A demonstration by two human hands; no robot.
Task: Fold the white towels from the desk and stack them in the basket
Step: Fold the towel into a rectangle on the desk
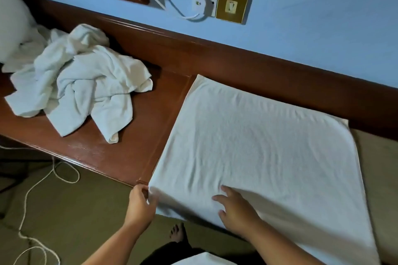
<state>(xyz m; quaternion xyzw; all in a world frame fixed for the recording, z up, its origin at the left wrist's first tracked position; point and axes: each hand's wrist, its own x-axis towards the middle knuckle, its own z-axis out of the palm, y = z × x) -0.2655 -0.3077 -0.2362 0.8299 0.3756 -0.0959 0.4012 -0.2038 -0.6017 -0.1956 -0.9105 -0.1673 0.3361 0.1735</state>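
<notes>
Left hand [140,202] pinches near-left corner of spread towel [269,146] overhanging desk [120,135] front edge, likely readying fold. Right hand [235,208], fingers splayed flat, pins cloth against sliding. Far-left end of desk: crumpled towel pile [75,84], awaiting turn. Basket not visible.

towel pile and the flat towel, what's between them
Only bare desk top between the crumpled pile and the flat towel, in the head view.
</notes>
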